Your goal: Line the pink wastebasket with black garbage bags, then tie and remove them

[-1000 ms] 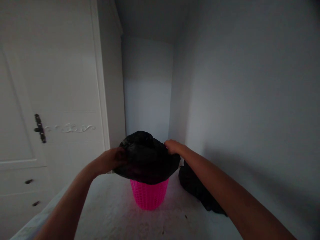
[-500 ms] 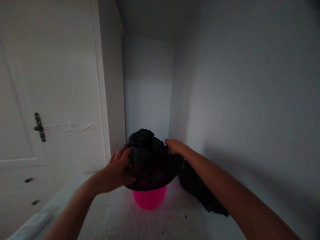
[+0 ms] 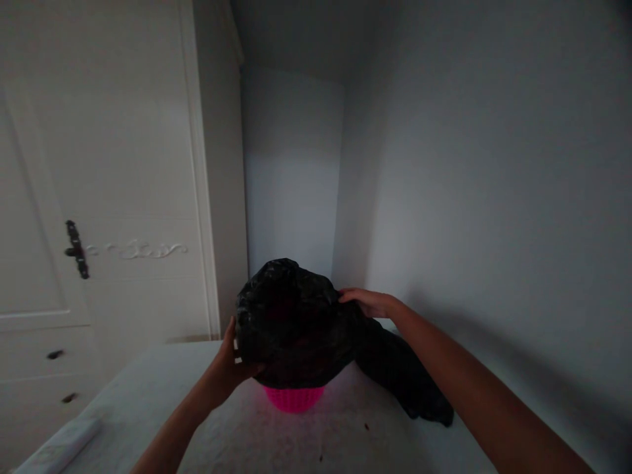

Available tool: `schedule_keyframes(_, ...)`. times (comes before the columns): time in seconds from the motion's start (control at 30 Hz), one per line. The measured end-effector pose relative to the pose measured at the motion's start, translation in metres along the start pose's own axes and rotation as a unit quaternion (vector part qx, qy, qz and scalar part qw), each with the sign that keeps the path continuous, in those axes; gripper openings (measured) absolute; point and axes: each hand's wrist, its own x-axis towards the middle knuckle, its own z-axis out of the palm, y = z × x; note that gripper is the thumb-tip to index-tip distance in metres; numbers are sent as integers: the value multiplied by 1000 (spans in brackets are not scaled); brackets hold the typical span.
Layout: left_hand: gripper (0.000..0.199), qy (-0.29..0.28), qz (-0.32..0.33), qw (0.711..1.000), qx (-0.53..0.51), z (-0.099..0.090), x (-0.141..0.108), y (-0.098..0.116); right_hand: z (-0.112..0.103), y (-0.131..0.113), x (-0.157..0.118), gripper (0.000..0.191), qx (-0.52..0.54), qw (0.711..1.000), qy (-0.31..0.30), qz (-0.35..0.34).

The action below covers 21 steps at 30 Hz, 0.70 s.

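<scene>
The black bag (image 3: 296,329) covers the top of the pink basket (image 3: 295,399), between both hands. The left hand (image 3: 222,372) holds its edge at 8 o'clock, thumb in front; the right hand (image 3: 368,301) pinches it at 2 o'clock. A black bundle (image 3: 407,375) extends toward 4 o'clock, long axis 10-to-4.

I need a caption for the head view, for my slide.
Left hand and right hand hold a black bag draped over a pink basket on a pale surface.
</scene>
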Motion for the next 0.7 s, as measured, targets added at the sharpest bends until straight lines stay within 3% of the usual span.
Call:
schedule_keyframes(0.1,116,18,-117,985,-126,-7,-8,3,-6,20,3,30,60,996,68,-17)
schedule_keyframes(0.23,35,72,-229,936,-258,-10,-2,8,-6,40,19,19,57,978,182,-80)
schedule_keyframes(0.3,12,110,-240,924,-278,-7,10,9,-4,44,31,17,58,967,226,-103)
schedule_keyframes(0.43,20,120,-200,939,-253,3,43,13,-1,44,56,12,79,941,295,-144)
schedule_keyframes(0.5,23,99,-181,946,-249,6,58,16,0,42,63,22,95,936,303,-152)
schedule_keyframes(0.57,19,84,-167,949,-254,7,68,18,1,40,65,33,110,940,286,-150)
schedule_keyframes(0.7,18,73,-143,953,-257,0,79,21,3,40,60,27,129,957,220,-139)
